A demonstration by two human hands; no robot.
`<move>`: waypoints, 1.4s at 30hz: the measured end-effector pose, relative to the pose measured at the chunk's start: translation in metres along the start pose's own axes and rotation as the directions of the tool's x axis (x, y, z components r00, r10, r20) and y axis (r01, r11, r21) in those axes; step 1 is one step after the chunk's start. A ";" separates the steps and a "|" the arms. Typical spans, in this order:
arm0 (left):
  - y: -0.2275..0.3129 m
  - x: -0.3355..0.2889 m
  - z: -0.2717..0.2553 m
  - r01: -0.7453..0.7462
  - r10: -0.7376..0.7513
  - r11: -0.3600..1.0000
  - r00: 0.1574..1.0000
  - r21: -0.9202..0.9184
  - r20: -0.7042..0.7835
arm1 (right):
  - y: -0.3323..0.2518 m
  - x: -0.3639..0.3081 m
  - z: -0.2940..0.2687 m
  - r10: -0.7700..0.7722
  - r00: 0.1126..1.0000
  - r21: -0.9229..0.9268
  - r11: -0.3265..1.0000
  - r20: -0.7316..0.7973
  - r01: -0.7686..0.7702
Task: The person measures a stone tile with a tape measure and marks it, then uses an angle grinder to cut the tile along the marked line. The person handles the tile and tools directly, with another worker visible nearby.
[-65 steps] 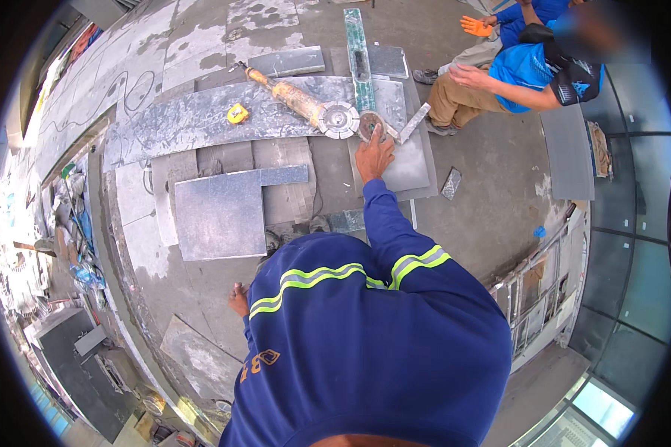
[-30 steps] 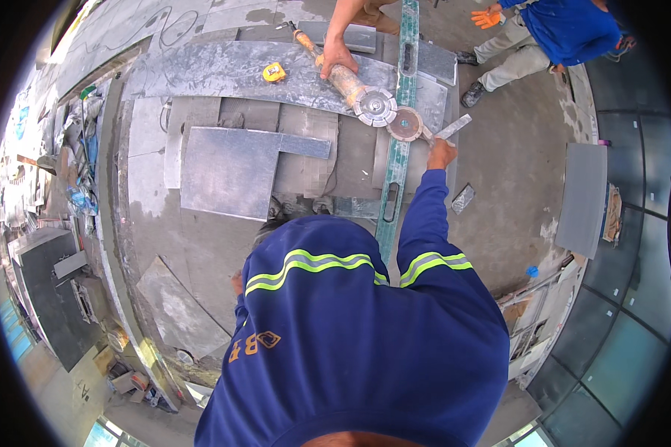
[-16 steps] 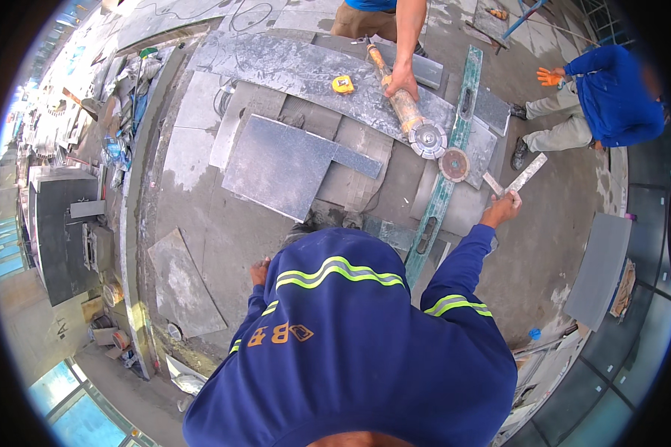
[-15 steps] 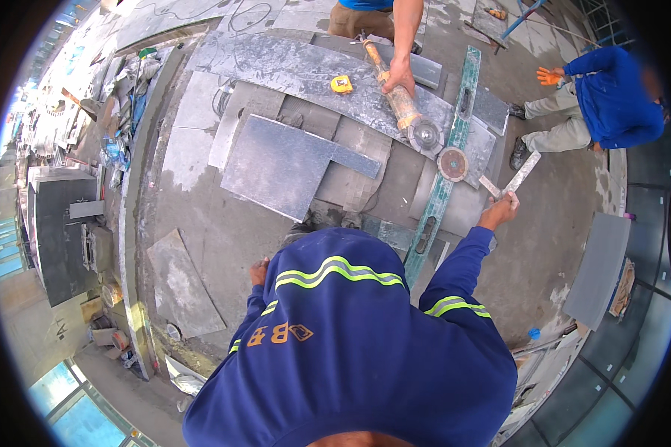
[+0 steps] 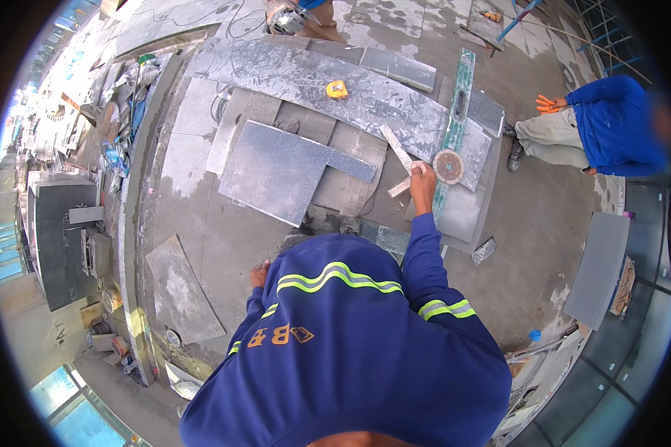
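My right hand (image 5: 423, 182) reaches forward with its fingers closed on a worn try square (image 5: 397, 147), which is held over the stone pieces. Right beside that hand, a round cutting disc (image 5: 448, 166) lies on a long green spirit level (image 5: 460, 97). Low at my left side, my left hand (image 5: 259, 273) is half hidden by my sleeve and body, and its grip does not show clearly. In front of me lies a grey stone slab (image 5: 272, 171) with a narrow arm (image 5: 352, 165) sticking out to the right. A yellow tape measure (image 5: 336, 89) sits on the long grey slab (image 5: 276, 71) beyond it.
A co-worker's leg (image 5: 322, 22) and a rounded grey-metal object (image 5: 287, 18) show at the top edge. Another person in blue (image 5: 611, 112) stands at right, wearing an orange glove (image 5: 549, 103). A stone offcut (image 5: 483, 251) and a loose slab (image 5: 184, 290) lie on the floor.
My right hand has swung left and forward with the try square, from right of the level to over the stone pieces. The co-worker's hand and angle grinder have left the long slab.
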State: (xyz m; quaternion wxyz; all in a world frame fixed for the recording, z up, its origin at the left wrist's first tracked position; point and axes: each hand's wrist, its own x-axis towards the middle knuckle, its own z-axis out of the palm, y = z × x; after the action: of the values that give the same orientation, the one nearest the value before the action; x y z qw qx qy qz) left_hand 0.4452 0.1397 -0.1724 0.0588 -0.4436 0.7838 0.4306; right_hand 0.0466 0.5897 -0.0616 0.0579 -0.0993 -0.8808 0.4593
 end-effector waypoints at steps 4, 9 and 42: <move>0.034 -0.001 -0.017 0.036 -0.037 0.997 0.999 0.063 0.013 | -0.015 0.014 0.013 0.031 1.000 -0.259 0.965 0.002 -0.030; -0.033 0.000 -0.022 0.099 -0.098 0.995 0.995 -0.018 0.032 | -0.048 0.012 0.009 -0.152 0.987 -0.505 0.849 0.043 0.153; 0.025 0.159 -0.080 0.071 -0.001 0.974 0.950 -0.214 0.311 | -0.012 -0.075 -0.015 0.386 0.890 -0.580 0.677 -0.244 -0.453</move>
State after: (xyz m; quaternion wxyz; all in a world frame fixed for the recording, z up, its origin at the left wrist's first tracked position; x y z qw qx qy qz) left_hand 0.3546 -0.0153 -0.1825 0.1383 -0.3890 0.7034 0.5787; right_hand 0.1214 0.5774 -0.0437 -0.0404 -0.3351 -0.9312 0.1373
